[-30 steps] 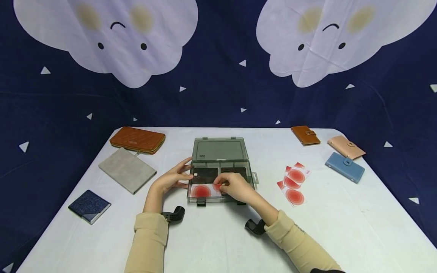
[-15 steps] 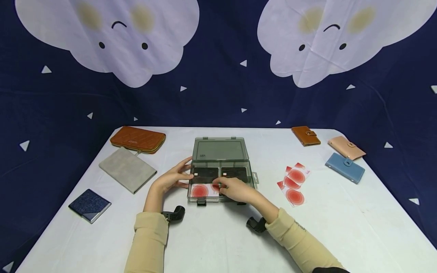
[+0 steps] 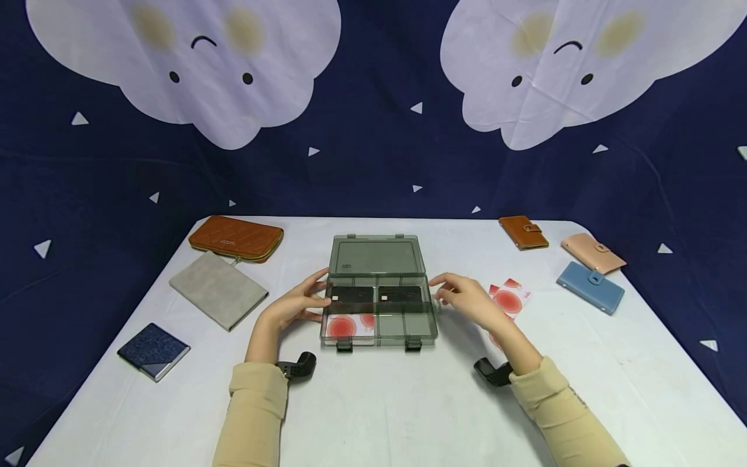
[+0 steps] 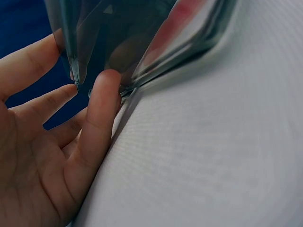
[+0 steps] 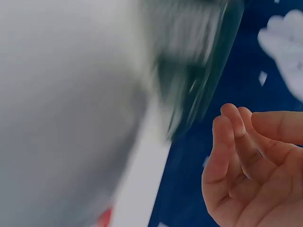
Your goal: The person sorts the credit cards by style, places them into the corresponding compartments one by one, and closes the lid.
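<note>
A translucent green divided plastic box point(image 3: 406, 327) stands on the table with its lid point(image 3: 378, 255) raised away from me. Two black cards with chips, a left one point(image 3: 357, 297) and a right one point(image 3: 403, 297), lie in its rear compartments. A red-and-white card point(image 3: 348, 326) lies in the front left compartment. My left hand point(image 3: 294, 303) touches the box's left side with extended, spread fingers. My right hand point(image 3: 467, 298) is beside the box's right side, fingers loosely bent and holding nothing. Several loose red-and-white cards point(image 3: 508, 300) lie beyond it, partly covered by my hand and forearm.
On the left lie a brown zip wallet point(image 3: 236, 239), a grey flat case point(image 3: 217, 292) and a dark blue card holder point(image 3: 154, 351). At the right are a brown snap wallet point(image 3: 523, 232), a peach one point(image 3: 592, 251) and a blue one point(image 3: 591, 287).
My right hand has left the front compartments and moved right, out past the box's side. The red-and-white card it was touching now lies in the front left compartment. My left hand stays put.
</note>
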Available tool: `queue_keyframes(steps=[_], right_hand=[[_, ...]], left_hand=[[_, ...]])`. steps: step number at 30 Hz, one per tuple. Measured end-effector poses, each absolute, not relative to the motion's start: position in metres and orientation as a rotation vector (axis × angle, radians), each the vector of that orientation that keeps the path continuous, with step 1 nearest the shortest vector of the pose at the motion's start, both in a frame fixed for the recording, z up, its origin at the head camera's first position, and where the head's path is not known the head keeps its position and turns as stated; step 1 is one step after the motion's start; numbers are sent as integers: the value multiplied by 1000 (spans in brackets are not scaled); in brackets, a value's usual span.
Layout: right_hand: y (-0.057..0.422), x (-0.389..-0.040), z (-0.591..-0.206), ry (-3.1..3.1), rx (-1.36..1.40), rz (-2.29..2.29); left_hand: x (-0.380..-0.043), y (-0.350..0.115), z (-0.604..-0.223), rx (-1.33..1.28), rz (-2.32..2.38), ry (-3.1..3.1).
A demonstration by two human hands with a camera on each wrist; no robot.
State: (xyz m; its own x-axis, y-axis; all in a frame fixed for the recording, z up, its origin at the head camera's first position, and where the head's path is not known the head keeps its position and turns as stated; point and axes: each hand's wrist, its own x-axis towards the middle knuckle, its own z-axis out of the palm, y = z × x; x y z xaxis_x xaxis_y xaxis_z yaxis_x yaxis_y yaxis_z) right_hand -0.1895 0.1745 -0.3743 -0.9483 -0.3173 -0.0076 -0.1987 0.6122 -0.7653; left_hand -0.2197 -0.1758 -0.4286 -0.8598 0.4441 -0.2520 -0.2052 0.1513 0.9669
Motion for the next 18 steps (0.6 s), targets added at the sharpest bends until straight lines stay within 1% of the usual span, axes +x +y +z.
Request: queue_keyframes(steps=[3, 8, 15, 18], right_hand=[[204, -193, -378, 2732, -309, -1229], [243, -194, -381, 2785, -181, -1128], [280, -194, -385, 2731, -79, -1103], [290, -197, -388, 2684, -37, -1013]], left_hand=[[-220, -176, -428, 223, 1755, 1947], [-219, -177, -428, 219, 1753, 1947], [-219, -177, -428, 224, 1755, 1943], [-219, -177, -428, 227, 1755, 1942]])
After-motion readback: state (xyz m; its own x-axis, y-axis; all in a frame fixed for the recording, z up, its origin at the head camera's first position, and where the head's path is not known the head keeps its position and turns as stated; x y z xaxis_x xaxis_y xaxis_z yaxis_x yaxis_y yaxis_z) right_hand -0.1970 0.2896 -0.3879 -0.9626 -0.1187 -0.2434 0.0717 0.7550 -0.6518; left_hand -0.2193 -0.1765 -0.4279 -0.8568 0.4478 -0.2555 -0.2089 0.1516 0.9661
